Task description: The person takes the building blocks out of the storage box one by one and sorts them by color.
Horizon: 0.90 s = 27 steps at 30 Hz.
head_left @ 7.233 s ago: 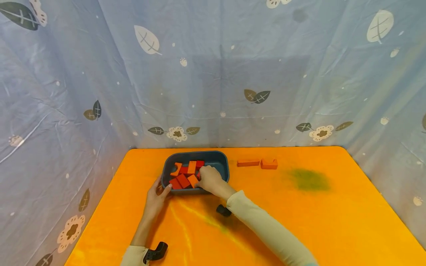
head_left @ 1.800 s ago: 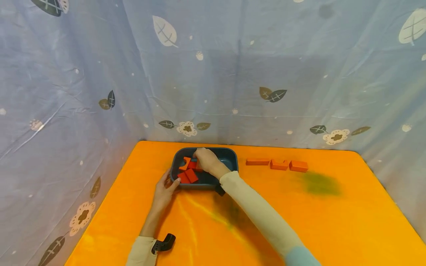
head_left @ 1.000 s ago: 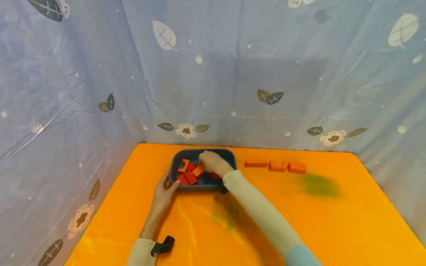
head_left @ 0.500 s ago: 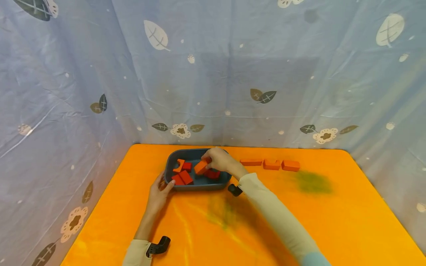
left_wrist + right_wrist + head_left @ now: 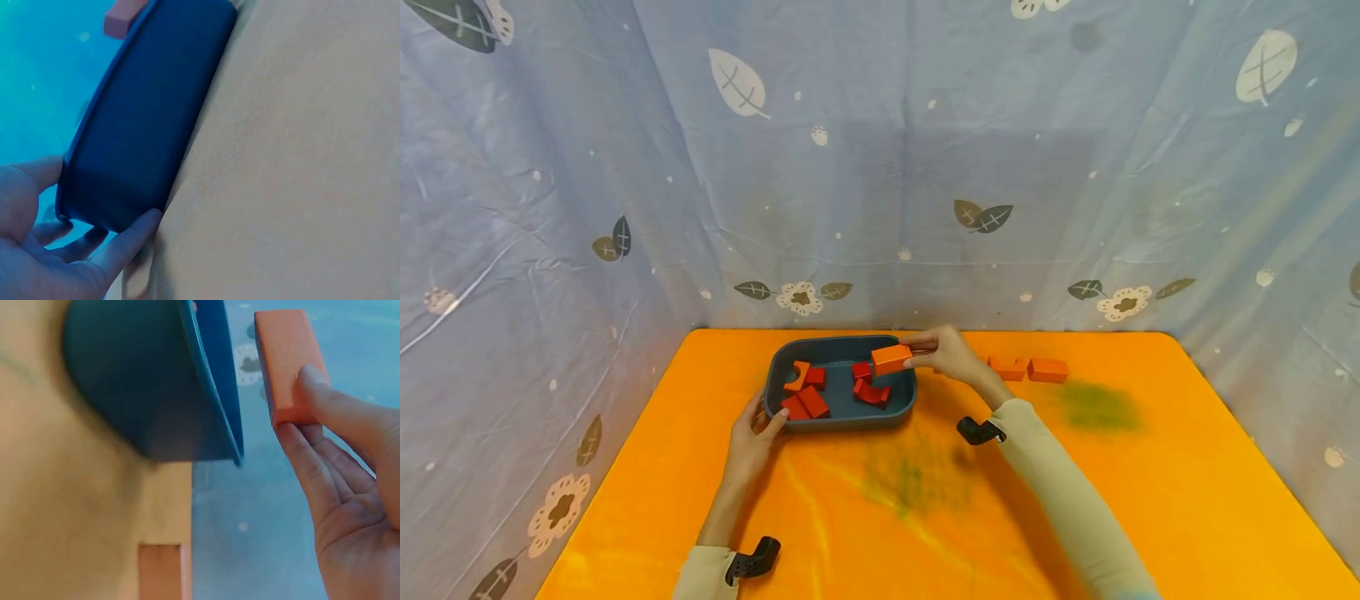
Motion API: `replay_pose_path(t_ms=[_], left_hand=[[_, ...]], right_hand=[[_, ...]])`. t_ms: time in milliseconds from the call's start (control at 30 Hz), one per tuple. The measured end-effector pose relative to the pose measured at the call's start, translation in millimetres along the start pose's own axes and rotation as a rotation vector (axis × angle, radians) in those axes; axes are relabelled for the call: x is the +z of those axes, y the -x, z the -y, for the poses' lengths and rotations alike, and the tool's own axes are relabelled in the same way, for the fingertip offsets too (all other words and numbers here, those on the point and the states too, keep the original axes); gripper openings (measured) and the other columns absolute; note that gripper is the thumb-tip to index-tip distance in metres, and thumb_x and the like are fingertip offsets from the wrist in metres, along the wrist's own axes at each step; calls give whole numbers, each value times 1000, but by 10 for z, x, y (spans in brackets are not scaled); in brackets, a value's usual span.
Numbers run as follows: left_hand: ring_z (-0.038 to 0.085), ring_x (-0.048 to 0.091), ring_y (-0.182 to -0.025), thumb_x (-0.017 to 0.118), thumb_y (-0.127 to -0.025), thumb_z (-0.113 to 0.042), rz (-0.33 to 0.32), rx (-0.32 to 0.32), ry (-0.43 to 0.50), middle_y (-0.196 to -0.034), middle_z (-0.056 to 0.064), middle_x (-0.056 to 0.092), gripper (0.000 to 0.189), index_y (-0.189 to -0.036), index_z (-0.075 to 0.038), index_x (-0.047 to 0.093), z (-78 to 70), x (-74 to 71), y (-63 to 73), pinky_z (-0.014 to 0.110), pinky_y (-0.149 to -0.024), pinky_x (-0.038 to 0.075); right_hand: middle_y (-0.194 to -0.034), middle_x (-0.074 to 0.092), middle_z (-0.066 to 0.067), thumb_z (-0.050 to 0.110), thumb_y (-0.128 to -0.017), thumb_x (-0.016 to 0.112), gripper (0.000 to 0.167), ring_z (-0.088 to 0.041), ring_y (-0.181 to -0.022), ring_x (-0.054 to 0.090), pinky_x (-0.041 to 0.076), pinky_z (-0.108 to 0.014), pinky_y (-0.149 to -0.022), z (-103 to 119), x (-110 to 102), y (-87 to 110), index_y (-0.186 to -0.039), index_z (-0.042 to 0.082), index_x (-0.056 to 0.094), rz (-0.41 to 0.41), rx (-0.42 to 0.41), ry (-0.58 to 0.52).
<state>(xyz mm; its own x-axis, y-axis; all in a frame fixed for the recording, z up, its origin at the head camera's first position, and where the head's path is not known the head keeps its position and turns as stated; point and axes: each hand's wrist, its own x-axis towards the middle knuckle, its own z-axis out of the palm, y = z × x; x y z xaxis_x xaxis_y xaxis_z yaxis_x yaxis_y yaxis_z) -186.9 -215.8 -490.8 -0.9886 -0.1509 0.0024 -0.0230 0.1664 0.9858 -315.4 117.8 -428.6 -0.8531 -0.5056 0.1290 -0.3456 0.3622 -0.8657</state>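
Observation:
My left hand [image 5: 749, 443] grips the left end of a dark blue-grey plastic bin [image 5: 850, 425]. In the left wrist view its thumb and fingers spread around the corner of the bin [image 5: 137, 119]. Above the bin's right end, my right hand [image 5: 951, 357] pinches an orange rectangular block [image 5: 891, 359] between thumb and fingers. The right wrist view has this block [image 5: 290, 362] raised beside the bin's rim. Inside the bin lie several red blocks, one a curved red block [image 5: 871, 393], and an orange arch block [image 5: 797, 377] at the left.
To the right of the bin, a row on the yellow-orange table [image 5: 1150, 467] includes a notched orange block [image 5: 1007, 368] and a rectangular orange block [image 5: 1048, 370]. My right hand partly hides the row's left end. A patterned curtain [image 5: 880, 167] hangs behind and at the sides.
The right hand has lifted the orange block from among the others and moved it up and right, over the bin's right end. Earlier, a rectangular block joined the row. The left hand stays on the bin.

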Motion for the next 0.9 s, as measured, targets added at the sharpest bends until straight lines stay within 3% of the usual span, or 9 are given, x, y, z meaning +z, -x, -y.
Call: replay_pose_path(t_ms=[67,133,233,300,400,533,567,733,900], left_hand=[[38,43,-134,61,-99,-19,-7,0,-17,-145,22,41,67,-154,-4,27,1,-5,1,35,-98,51],[39,41,-135,60,-99,-19,-6,2,-14,-145,22,40,67,-155,-4,26,-4,-9,4,36,-98,51],[38,41,-135,60,-99,-18,-7,-5,-3,-146,21,40,67,-155,-5,26,-7,-13,0,38,-99,51],[38,41,-136,61,-99,-19,-4,-10,-2,-147,21,39,68,-155,-5,26,-10,-19,0,40,-98,50],[36,40,-136,61,-99,-19,-4,-19,2,-147,20,39,67,-155,-6,26,-8,-26,-7,40,-98,51],[36,39,-137,61,-99,-18,1,-20,20,-148,20,38,68,-155,-7,26,0,-32,-13,40,-96,52],[36,39,-137,61,-98,-18,2,-22,24,-149,20,37,68,-155,-7,26,2,-32,-13,40,-96,52],[36,38,-139,61,-99,-20,-5,-31,5,-150,19,37,68,-155,-7,26,11,-27,-12,40,-98,50],[37,38,-138,60,-99,-17,-5,-29,13,-150,21,36,66,-155,-5,26,4,-7,-6,42,-99,49]], right_hand=[[-118,69,-13,13,-85,77,43,-26,-100,69,55,-29,-57,-62,-37,59,-126,1,66,-17,32,-67],[-123,66,-16,12,-86,76,44,-31,-106,66,61,-40,-72,-117,-83,111,-127,1,65,-29,41,-132],[-128,62,-20,10,-86,76,46,-36,-117,60,56,-47,-90,-198,-186,186,-128,-3,63,-50,37,-180],[-130,60,-21,10,-86,76,47,-35,-122,57,54,-42,-93,-245,-288,251,-129,-3,62,-71,37,-162],[-131,61,-17,15,-87,76,49,-27,-115,63,57,-26,-88,-338,-483,390,-131,0,62,-97,80,-110],[-131,59,-22,12,-88,74,49,-11,-98,68,57,-23,-82,-528,-785,608,-133,-3,59,-135,114,-130],[-131,58,-23,12,-89,74,49,-6,-102,66,55,-21,-86,-569,-865,666,-133,-4,58,-148,117,-108],[-133,57,-22,21,-90,73,52,1,-106,61,48,-6,-85,-708,-1260,1016,-133,-3,58,-213,163,44],[-131,56,-24,22,-91,72,53,11,-99,59,49,-7,-82,-900,-1579,1343,-133,-6,57,-275,200,114]])
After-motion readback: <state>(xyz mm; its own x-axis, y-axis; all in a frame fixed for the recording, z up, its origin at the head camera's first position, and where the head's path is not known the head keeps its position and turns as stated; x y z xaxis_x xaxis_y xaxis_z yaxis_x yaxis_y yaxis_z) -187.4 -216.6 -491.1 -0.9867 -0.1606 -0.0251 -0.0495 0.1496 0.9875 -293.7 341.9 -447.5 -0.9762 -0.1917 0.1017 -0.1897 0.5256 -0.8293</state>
